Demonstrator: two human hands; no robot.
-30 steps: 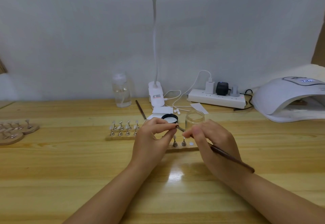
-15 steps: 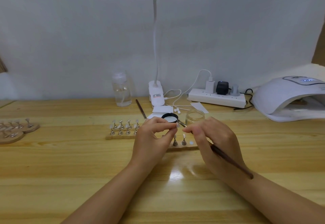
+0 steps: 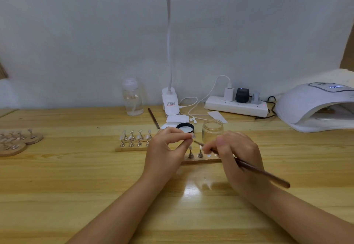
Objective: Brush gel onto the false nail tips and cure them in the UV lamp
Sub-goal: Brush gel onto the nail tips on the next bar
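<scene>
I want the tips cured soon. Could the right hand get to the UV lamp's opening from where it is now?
Probably yes. The UV lamp sits far right with its opening facing the bare table, nothing between. But the right hand grips the brush, so it would go in occupied.

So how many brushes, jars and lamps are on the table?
Brushes: 2, one in the right hand, one lying by the desk lamp.
Jars: 1, the glass jar.
Lamps: 2, the desk lamp and the UV lamp.
Total: 5
</scene>
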